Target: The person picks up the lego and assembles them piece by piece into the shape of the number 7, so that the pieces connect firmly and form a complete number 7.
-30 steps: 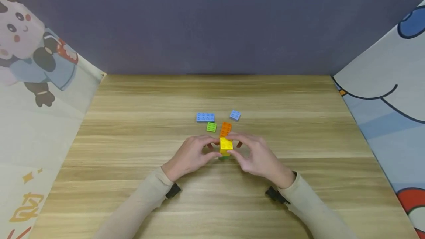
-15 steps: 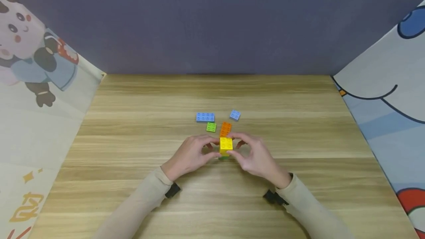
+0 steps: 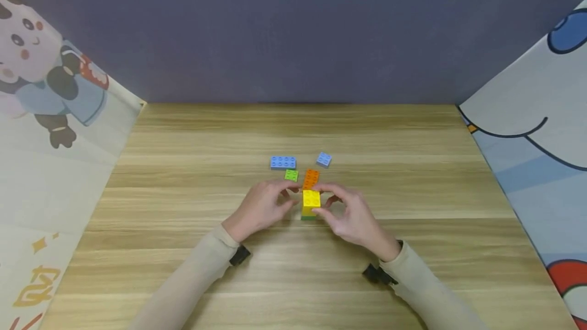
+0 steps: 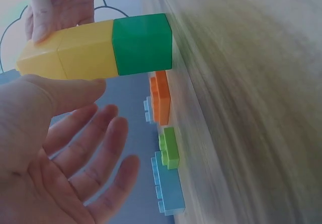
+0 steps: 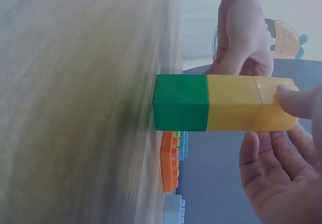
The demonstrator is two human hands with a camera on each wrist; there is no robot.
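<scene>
Right hand (image 3: 350, 213): pinches the upper of two yellow bricks (image 5: 234, 103); some fingertips hidden behind it in right wrist view.
Left hand (image 3: 261, 205): fingers loosely spread, holding nothing; thumb beside the yellows, contact can't be told.
Green brick (image 5: 180, 103): bottom of the upright stack, on table (image 3: 293, 269); only thin edge shows in head view.
Orange brick (image 3: 311, 179): behind stack, near end hidden in head view.
Lime brick (image 3: 291, 175): mostly hidden in right wrist view.
Blue bricks (image 3: 283, 162): one long, one short, farther back.
Sleeves (image 3: 197, 269): cut off at bottom.
</scene>
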